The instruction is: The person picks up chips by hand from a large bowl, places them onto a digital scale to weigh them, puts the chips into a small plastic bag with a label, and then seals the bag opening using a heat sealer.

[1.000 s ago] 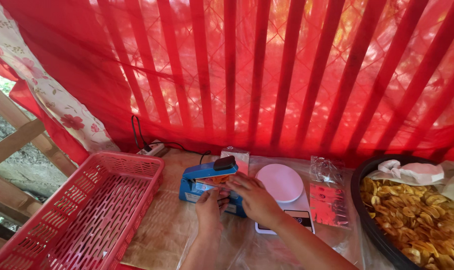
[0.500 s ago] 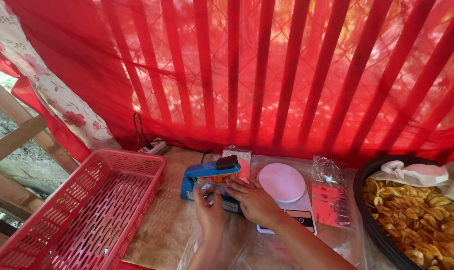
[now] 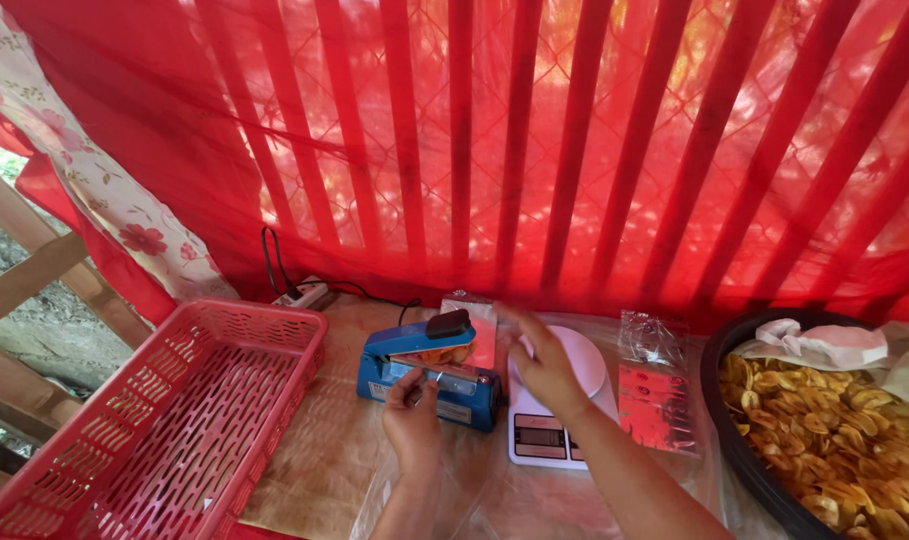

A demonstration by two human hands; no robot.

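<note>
Blue box-shaped heat sealer [image 3: 430, 370] is sitting with its black-handled arm raised; left hand [image 3: 412, 420] is pinching its front edge, right hand [image 3: 545, 362] is hovering spread wide.

Clear plastic packet with red label [image 3: 658, 405] lying right of the white scale, small grey display screen [image 3: 542, 437] on the scale's front, another red-and-clear packet [image 3: 482, 330] behind the blue sealer.

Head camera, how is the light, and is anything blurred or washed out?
Head view: sun glows through the red cloth, blowing out patches and tinting the scene red; right hand slightly motion-blurred above the scale; left hand at the blue sealer is sharper.
</note>
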